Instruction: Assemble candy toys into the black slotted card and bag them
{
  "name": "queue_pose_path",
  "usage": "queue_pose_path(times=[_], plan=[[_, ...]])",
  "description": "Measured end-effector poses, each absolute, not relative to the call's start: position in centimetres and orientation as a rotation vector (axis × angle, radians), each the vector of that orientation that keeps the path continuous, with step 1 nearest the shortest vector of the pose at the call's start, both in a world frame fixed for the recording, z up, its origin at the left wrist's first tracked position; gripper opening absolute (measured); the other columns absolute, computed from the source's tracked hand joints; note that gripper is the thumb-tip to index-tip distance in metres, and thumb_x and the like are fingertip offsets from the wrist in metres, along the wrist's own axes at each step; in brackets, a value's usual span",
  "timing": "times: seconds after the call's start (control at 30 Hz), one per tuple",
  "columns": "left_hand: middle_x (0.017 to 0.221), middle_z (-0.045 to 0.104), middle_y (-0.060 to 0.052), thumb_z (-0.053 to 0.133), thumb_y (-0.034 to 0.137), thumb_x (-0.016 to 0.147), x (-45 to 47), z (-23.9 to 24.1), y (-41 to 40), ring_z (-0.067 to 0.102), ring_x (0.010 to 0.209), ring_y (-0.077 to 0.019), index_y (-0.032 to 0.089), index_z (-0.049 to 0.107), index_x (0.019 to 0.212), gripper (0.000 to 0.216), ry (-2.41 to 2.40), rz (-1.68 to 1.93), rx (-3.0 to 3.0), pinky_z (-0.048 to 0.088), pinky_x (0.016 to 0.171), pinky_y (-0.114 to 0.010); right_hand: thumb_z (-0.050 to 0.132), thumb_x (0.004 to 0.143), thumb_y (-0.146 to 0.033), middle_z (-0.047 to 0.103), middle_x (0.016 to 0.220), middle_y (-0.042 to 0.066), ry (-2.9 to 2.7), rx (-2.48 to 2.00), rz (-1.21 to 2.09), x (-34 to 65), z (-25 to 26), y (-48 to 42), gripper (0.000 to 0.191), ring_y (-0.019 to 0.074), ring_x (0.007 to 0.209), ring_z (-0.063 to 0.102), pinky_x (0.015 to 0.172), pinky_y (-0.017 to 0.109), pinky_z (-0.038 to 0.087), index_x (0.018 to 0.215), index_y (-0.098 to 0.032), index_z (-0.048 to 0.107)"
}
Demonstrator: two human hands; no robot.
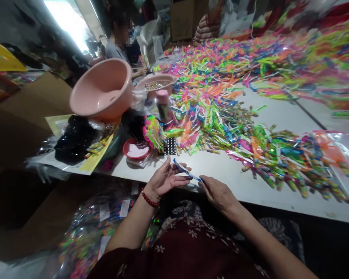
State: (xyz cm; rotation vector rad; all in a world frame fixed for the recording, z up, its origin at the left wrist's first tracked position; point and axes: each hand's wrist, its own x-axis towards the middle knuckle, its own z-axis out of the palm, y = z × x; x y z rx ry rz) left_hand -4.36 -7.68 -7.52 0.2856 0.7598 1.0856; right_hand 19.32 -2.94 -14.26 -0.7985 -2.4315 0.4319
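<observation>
A thin blue-and-white curved plastic piece point(186, 170) is held above the near edge of the white table. My right hand point(219, 193) pinches its right end between thumb and fingers. Palm up, my left hand point(167, 180) lies open beneath and beside its other end, fingers spread; whether they touch it I cannot tell. Just beyond my hands stands a black perforated rack point(170, 147), with a bunch of bright plastic pieces point(153, 133) upright at its left. A small red dish point(136, 149) with white paper slips sits left of that.
Colourful plastic pieces with patterned tubes point(221, 120) are heaped over the table point(267, 110). A large pink basin point(101, 89), a smaller basin point(157, 83) and a pink-lidded bottle point(163, 106) stand back left. A clear bag point(346, 155) lies right. Two people sit across the table.
</observation>
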Motion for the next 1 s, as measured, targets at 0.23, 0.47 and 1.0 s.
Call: queue_pose_path(times=[0.23,0.47,1.0], plan=[[0.103,0.072,-0.014,0.062,0.049,0.091,-5.6,-10.2,-8.2,0.071,0.089,-0.0212,0.011,0.065,0.102,0.04,1.158,1.382,0.447,0.057,0.085,-0.035,0.045,0.1,-0.031,0.074,0.091,0.008,-2.296,-0.82,0.759,15.4,-12.4,-1.7,0.026,0.0211,0.076,0.069,0.072,0.032,0.055,0.11,-0.02,0.066],[0.118,0.067,-0.013,0.063,0.025,0.087,-8.9,-13.6,-5.4,0.062,0.112,-0.0245,0.017,0.062,0.115,0.029,2.025,1.524,1.092,0.046,0.104,-0.041,0.052,0.095,-0.032,0.071,0.079,0.003,-1.998,-0.843,1.022,8.0,-11.5,3.9,0.021,0.0188,0.071,0.068,0.07,0.03,0.053,0.099,-0.02,0.068],[0.113,0.07,-0.015,0.059,0.023,0.089,-10.3,-13.7,-3.0,0.066,0.106,-0.0254,0.018,0.059,0.11,0.022,2.062,1.357,1.095,0.048,0.096,-0.04,0.051,0.096,-0.021,0.072,0.095,0.01,-2.34,-0.71,0.595,1.1,-15.1,9.2,0.025,0.0231,0.087,0.066,0.083,0.034,0.052,0.111,-0.018,0.071]])
